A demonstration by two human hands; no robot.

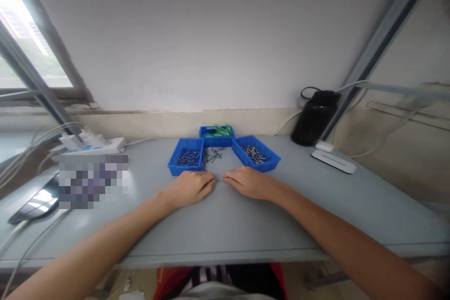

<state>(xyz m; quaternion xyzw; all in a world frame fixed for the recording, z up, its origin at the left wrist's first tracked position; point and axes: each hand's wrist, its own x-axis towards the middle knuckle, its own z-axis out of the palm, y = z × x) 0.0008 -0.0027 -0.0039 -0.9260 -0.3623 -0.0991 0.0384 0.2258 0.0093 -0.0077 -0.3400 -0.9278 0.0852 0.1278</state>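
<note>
My left hand (192, 186) and my right hand (245, 182) rest close together over the front middle of the table, both closed in a pinch. A small, thin metal piece (221, 179) shows in the gap, at the fingertips of my right hand. What my left fingers pinch is hidden. Just beyond the left hand stands a blue bin (174, 160) of dark, thin metal pieces. Behind the right hand a second blue bin (270, 165) holds shiny short metal pieces. Between these bins lie loose thin metal pieces (213, 153).
A third blue bin (217, 140) with green items stands by the wall. On the right are a black bottle (314, 119) and a white flat device (333, 161). A power strip (94, 146), cables and a dark glossy device (38, 200) lie left on the grey table (221, 234).
</note>
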